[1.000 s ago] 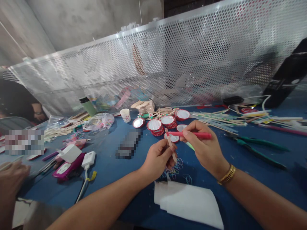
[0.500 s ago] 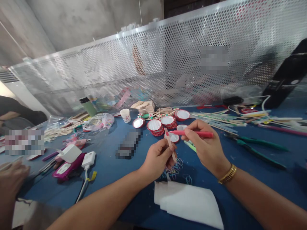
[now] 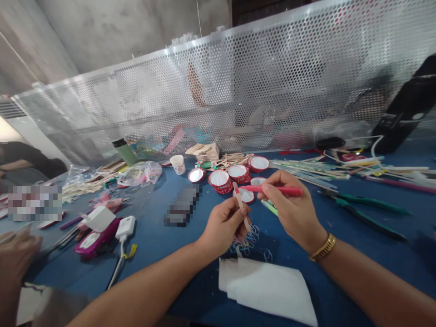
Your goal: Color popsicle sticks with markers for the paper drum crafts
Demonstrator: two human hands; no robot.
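Between the thumb and fingers of my left hand [image 3: 228,222] is a flat wooden craft stick [image 3: 242,208], tilted, with a red mark near its upper end. My right hand [image 3: 289,206] grips a red marker pen [image 3: 286,190] level, its tip pointing left close to the stick's marked end. Whether the tip touches the wood I cannot tell. Behind the hands stand stacks of round red-rimmed tins [image 3: 220,179] with pale tops. Loose coloured rubber bands [image 3: 251,236] lie under my left hand, and folded white paper [image 3: 269,288] is nearer to me.
Green-handled pliers [image 3: 371,211] lie at right, below scattered sticks [image 3: 306,168]. A paper cup [image 3: 177,164] and a blurred dark phone-like slab [image 3: 183,204] stand left of the tins. Chargers [image 3: 126,227] with cables sit farther left, near another person's hand [image 3: 20,245]. A perforated metal screen [image 3: 153,100] borders the back.
Almost nothing differs. My hands, the craft stick and the marker pen hold nearly the same position.
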